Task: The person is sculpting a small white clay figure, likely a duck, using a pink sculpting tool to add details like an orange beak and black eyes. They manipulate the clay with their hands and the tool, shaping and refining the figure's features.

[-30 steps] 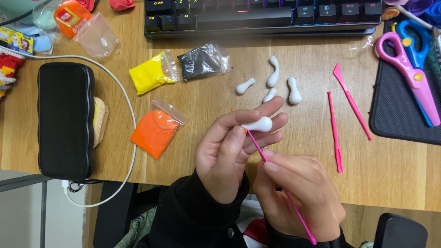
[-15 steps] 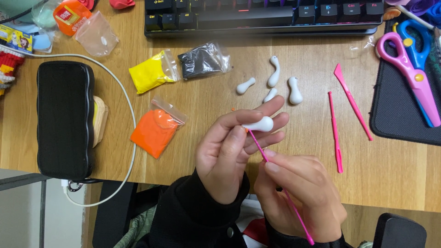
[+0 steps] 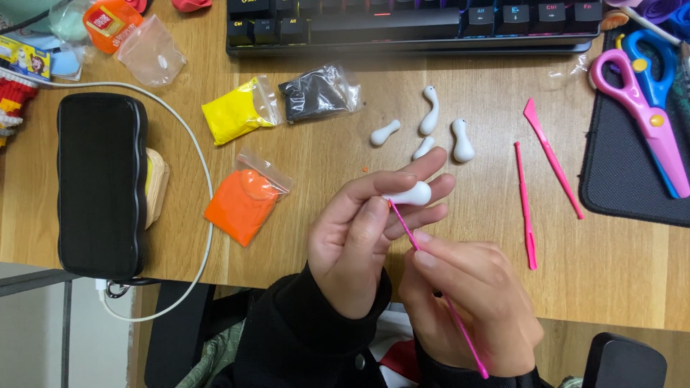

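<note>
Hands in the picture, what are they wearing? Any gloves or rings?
Both hands are bare: no gloves and no rings that can be seen on the left hand or the right hand. Each arm wears a black long sleeve that ends at the wrist. No watch or bracelet shows.

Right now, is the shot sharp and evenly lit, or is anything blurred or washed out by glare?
Head view: sharp and evenly lit across the wooden desk; soft shadows under the left hand holding the white clay piece and under the right hand with the thin pink stick tool; mild glare on the clear plastic bags of yellow clay and black clay; no motion blur.
</note>
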